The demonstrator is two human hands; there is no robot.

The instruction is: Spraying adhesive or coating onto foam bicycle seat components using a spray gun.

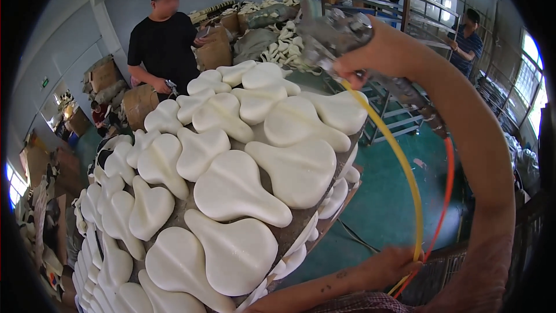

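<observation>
My right hand [370,52], raised at the upper right, is wrapped round a metal spray gun [339,26], blurred by motion. From the gun a yellow hose [408,174] and a red hose [449,168] hang down in loops. Low on the right, my left hand [399,262] closes round both hoses. Many white foam bicycle saddle pads [237,188] lie side by side on a flat board [275,232], their surfaces smooth and slightly shiny. The gun is over the far right side of the pads, apart from them.
More pads [336,197] show on a layer below the board's right edge. A person in black [165,40] stands beyond the far left side. Another person [466,43] is by metal racks [382,0]. Behind are sacks and cartons [214,49] and a pad heap [286,49].
</observation>
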